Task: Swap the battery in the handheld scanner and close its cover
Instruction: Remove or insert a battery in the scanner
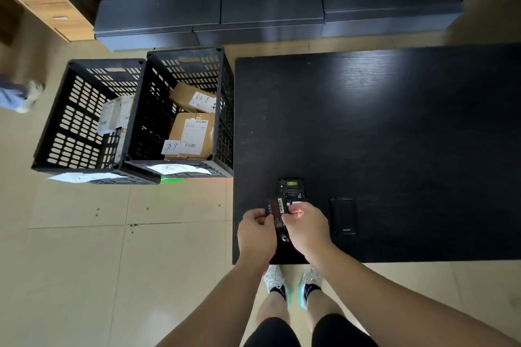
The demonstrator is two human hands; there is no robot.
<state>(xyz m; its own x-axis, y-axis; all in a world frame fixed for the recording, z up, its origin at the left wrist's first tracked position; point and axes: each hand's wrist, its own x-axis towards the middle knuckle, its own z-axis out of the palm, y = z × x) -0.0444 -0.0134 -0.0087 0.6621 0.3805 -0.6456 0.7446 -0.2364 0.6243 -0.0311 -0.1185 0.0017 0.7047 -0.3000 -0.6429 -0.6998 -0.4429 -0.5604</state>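
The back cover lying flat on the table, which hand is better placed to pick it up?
Right. The back cover lies just beyond the right hand, on its side. The left hand sits farther away and would have to cross over the scanner.

hands: 2 – left point(255, 229), right point(306, 224)
scanner point(291, 189): 1
battery point(277, 207): 1
cover point(343, 215): 1
crates: 2 – point(70, 121), point(225, 98)
table point(394, 135): 1
cardboard pkgs in rt crate: 2 – point(191, 97), point(191, 132)

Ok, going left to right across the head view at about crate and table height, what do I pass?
Left black crate → right black crate holding cardboard parcels → black table, with the open scanner near its front edge, then the flat black cover to its right.
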